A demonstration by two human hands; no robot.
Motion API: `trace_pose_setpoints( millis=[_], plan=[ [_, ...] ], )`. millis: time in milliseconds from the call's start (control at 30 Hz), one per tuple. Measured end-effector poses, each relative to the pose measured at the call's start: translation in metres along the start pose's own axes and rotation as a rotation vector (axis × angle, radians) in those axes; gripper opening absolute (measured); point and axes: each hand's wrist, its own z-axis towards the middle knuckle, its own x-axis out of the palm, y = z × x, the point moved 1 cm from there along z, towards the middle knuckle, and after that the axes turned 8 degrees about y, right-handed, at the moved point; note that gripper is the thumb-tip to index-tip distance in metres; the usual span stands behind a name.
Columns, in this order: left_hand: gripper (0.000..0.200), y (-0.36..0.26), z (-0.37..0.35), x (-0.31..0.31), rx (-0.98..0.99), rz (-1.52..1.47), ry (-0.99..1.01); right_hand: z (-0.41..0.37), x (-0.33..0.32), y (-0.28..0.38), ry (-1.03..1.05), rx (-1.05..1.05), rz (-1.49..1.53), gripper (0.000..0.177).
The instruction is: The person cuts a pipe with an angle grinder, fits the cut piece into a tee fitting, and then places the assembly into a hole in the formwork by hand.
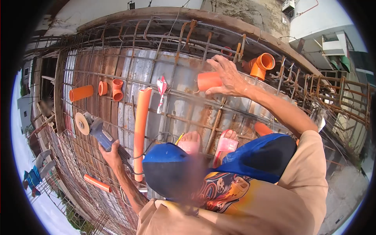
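Observation:
My left hand (112, 153) is closed around the body of a blue angle grinder (102, 135), held off to the left. Its pale round disc (82, 123) faces away from me. On the right, my right hand (228, 76) grips the end of a short orange PVC pipe (207, 81), thumb below and fingers above. That pipe lies over the rebar grid. Just beyond this hand sits an orange pipe elbow (261, 67) with its mouth upward. A long orange pipe (141, 131) lies between my two hands.
More orange fittings lie left: a pipe piece (81, 93), a small coupling (102, 88) and a tee (117, 90). A thinner orange pipe (98, 183) rests lower left. A red-and-white wrapper (161, 92) lies on the rebar (188, 96). My sandalled feet (188, 143) stand on corrugated sheets.

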Motion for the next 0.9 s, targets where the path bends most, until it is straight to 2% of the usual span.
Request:
trace_pose_setpoints(
  millis=[33, 67, 100, 133, 200, 233, 267, 300, 433, 533, 567, 667, 700, 733, 867, 900],
  plan=[
    [0.074, -0.026, -0.008, 0.006, 0.065, -0.103, 0.025, 0.022, -0.009, 0.026, 0.158, -0.043, 0.177, 0.102],
    [0.068, -0.048, -0.011, 0.009, 0.095, -0.192, 0.032, 0.045, -0.009, 0.058, 0.403, -0.022, 0.452, 0.101],
    [0.062, -0.071, -0.012, 0.015, 0.128, -0.285, 0.035, 0.072, -0.020, 0.098, 0.644, -0.068, 0.503, 0.104],
    [0.056, -0.095, -0.012, 0.018, 0.165, -0.374, 0.038, 0.094, -0.010, 0.134, 0.755, -0.126, 0.651, 0.113],
    [0.045, -0.148, -0.017, 0.027, 0.355, -0.556, 0.058, 0.126, 0.008, 0.211, 0.589, -0.247, 0.890, 0.126],
    [0.046, -0.175, -0.019, 0.028, 0.378, -0.622, 0.018, 0.135, -0.004, 0.244, 0.574, -0.268, 1.096, 0.127],
    [0.048, -0.198, -0.024, 0.026, 0.394, -0.678, -0.022, 0.137, -0.014, 0.272, 0.494, -0.342, 1.340, 0.121],
    [0.055, -0.218, -0.033, 0.021, 0.464, -0.743, 0.009, 0.134, -0.023, 0.296, 0.235, -0.360, 1.414, 0.108],
    [0.076, -0.281, -0.062, -0.003, 0.634, -0.883, 0.248, 0.106, -0.061, 0.297, 0.212, -0.472, 1.576, 0.087],
    [0.080, -0.291, -0.055, 0.013, 0.682, -1.022, 0.786, 0.080, -0.064, 0.268, 0.551, -0.375, 1.753, 0.080],
    [0.080, -0.267, -0.031, 0.006, 0.640, -1.082, 0.837, 0.079, -0.046, 0.267, 0.563, -0.305, 1.832, 0.078],
    [0.070, -0.249, 0.016, 0.026, 0.375, -1.049, 0.834, 0.069, -0.017, 0.262, 0.506, -0.202, 2.218, 0.078],
    [0.065, -0.249, 0.024, 0.044, 0.322, -1.054, 0.814, 0.070, -0.009, 0.256, 0.442, -0.317, 2.403, 0.076],
    [0.060, -0.251, 0.031, 0.065, 0.269, -1.053, 0.798, 0.076, 0.010, 0.243, 0.468, -0.432, 2.596, 0.072],
    [0.037, -0.248, 0.061, 0.140, 0.080, -1.144, 0.826, 0.066, 0.018, 0.219, 0.038, -0.276, 2.981, 0.051],
    [0.036, -0.235, 0.068, 0.162, 0.013, -1.204, 0.933, 0.063, 0.027, 0.212, -0.094, -0.223, 3.041, 0.048]
  ],
)
